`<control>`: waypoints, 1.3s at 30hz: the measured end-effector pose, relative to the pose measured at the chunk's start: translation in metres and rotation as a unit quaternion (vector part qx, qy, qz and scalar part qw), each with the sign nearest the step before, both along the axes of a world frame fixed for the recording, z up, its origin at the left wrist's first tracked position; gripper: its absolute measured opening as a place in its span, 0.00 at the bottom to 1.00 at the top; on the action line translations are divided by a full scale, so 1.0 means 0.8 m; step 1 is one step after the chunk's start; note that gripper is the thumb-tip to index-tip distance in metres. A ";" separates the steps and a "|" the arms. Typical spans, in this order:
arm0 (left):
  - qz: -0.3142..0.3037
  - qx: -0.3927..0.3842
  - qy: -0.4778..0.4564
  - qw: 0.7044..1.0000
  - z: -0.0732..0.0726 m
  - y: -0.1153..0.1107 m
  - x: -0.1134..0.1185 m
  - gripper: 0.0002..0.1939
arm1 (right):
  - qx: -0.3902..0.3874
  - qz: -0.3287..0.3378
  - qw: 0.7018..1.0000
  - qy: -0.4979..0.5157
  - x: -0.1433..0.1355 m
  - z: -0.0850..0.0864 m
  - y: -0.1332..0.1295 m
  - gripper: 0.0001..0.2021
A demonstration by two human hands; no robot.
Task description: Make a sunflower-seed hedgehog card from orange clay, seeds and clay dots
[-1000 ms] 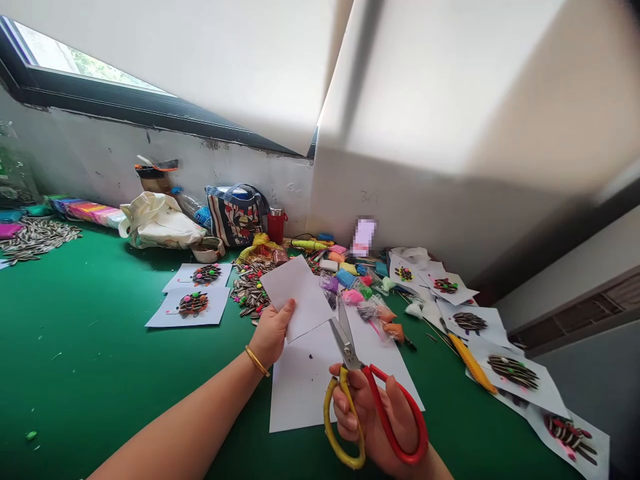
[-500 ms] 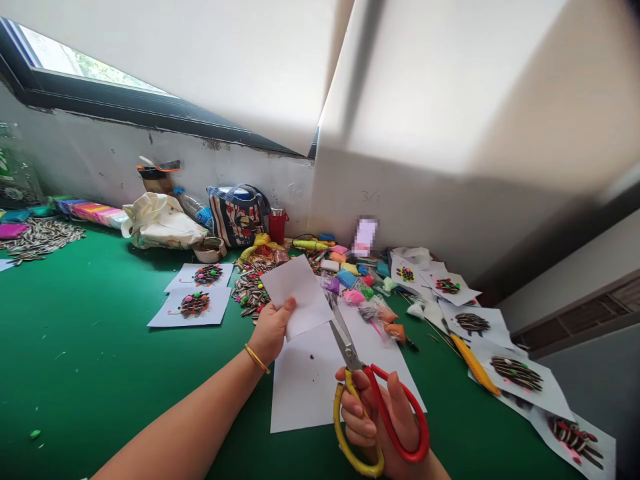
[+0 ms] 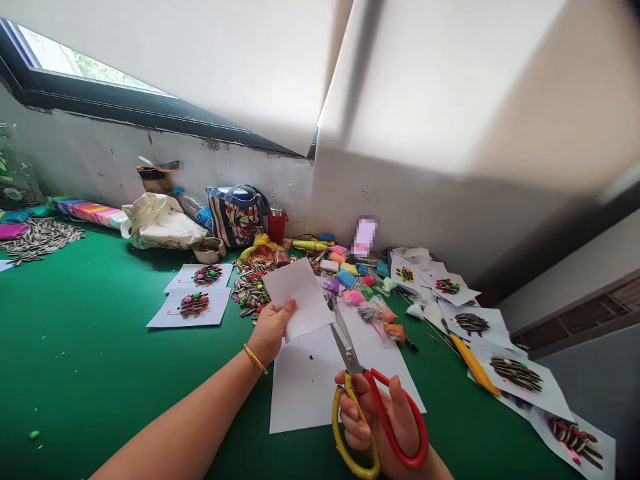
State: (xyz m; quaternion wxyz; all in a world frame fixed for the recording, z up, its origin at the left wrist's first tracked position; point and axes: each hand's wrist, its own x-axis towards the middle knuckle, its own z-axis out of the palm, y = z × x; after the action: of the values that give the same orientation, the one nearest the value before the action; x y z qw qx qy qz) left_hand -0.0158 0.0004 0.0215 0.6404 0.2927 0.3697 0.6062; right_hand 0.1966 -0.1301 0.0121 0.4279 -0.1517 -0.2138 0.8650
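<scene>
Between the thumb and fingers of my left hand point(image 3: 273, 327) is a small sheet of white paper point(image 3: 300, 293), tilted up above the table. My right hand point(image 3: 383, 413) grips a pair of scissors point(image 3: 353, 357) with one yellow and one red handle. Their blades are parted and point away from me, close to the right edge of the small sheet; whether they touch it I cannot tell. Beneath both hands lies a larger white sheet point(image 3: 305, 393) with a few tiny dark specks on it.
Sunflower seeds point(image 3: 250, 287) and packets of coloured clay point(image 3: 350, 277) lie beyond my hands. Seed-decorated pictures sit left point(image 3: 193, 307) and right point(image 3: 517, 373), near a yellow utility knife point(image 3: 475, 363). Bags point(image 3: 237, 213) and a red bottle point(image 3: 277, 227) stand by the wall.
The small sheet has shifted very slightly right and down in my left hand. The scissors remain parted beside it, their handles a touch further left.
</scene>
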 end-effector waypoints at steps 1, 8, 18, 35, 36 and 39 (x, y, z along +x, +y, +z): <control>-0.001 0.001 0.002 1.000 0.000 -0.001 0.001 0.23 | -0.001 0.000 1.000 -0.007 0.000 0.002 -0.001 0.41; -0.042 0.004 0.038 0.998 -0.004 -0.009 0.008 0.23 | 0.008 -0.003 1.000 -0.022 -0.007 0.007 0.002 0.41; -0.041 0.007 0.048 0.998 -0.007 -0.008 0.010 0.23 | 0.002 -0.039 0.999 0.006 -0.012 -0.003 0.005 0.37; -0.102 -0.056 -0.006 0.993 -0.001 -0.017 0.009 0.23 | -0.005 -0.021 1.000 -0.015 -0.005 0.001 0.004 0.41; -0.112 -0.060 -0.002 0.992 -0.001 -0.018 0.009 0.23 | -0.004 -0.020 1.000 -0.016 -0.006 0.002 0.003 0.41; -0.136 -0.063 0.005 0.989 -0.001 -0.022 0.012 0.23 | -0.006 -0.025 1.000 -0.013 -0.007 0.005 0.004 0.42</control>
State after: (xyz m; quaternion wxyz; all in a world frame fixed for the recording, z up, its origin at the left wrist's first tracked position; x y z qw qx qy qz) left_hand -0.0062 -0.0168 0.0209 0.7322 0.3024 0.3668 0.4876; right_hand 0.1909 -0.1267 0.0158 0.4453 -0.1706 -0.2099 0.8536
